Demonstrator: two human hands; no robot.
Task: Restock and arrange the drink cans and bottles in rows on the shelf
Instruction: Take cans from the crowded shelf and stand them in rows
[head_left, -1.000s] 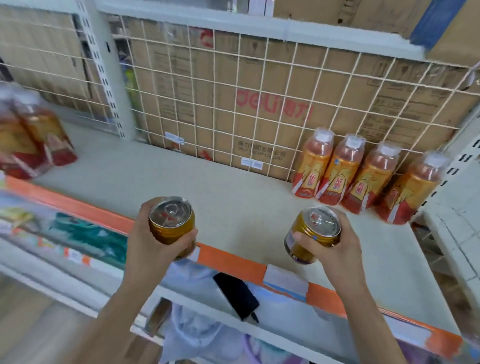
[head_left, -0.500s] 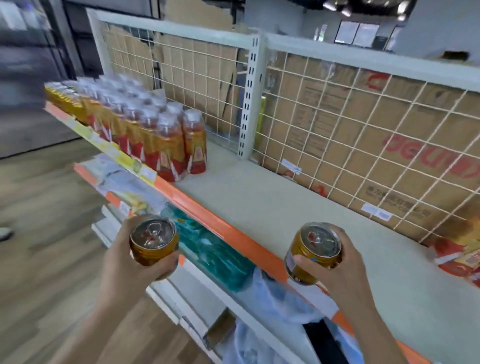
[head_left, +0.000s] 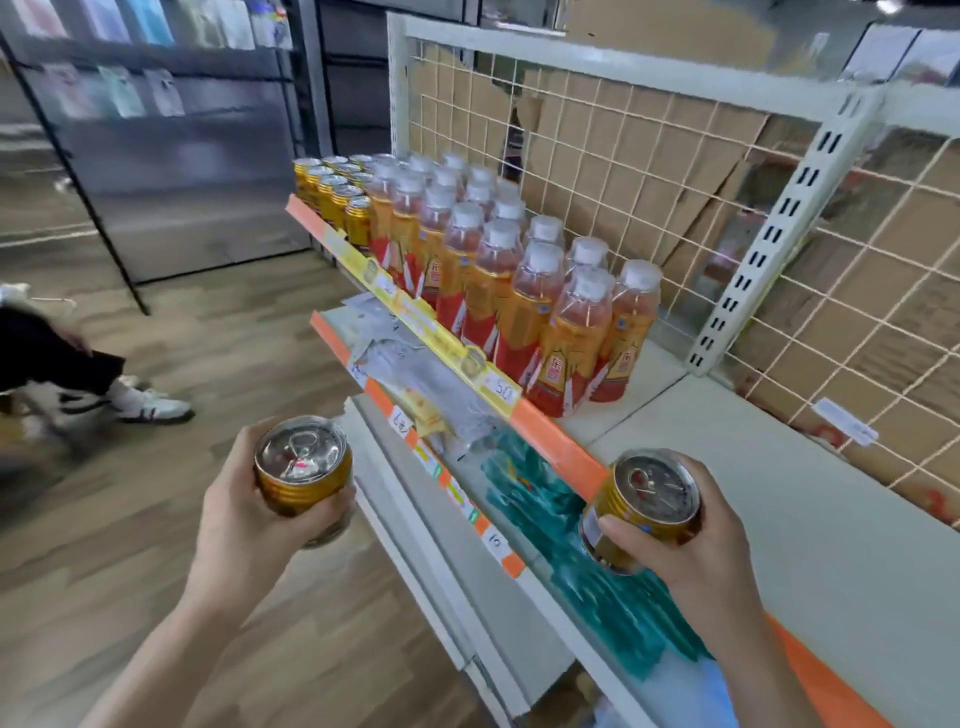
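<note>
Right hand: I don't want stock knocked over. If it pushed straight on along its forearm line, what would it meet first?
Probably the nearest bottles at the block's end; the right hand, gripping its can, aims up-left over bare shelf toward them. Depth is unclear.

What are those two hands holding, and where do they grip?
Each hand holds a gold drink can by its side wall. The left hand wraps the left can; the right hand grips the right can. Both lids are uncovered.

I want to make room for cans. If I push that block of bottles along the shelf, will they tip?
Probably tippy singly: the bottles are tall and narrow. Packed in tight rows they likely brace each other, so a low push should slide them on the smooth shelf.
</note>
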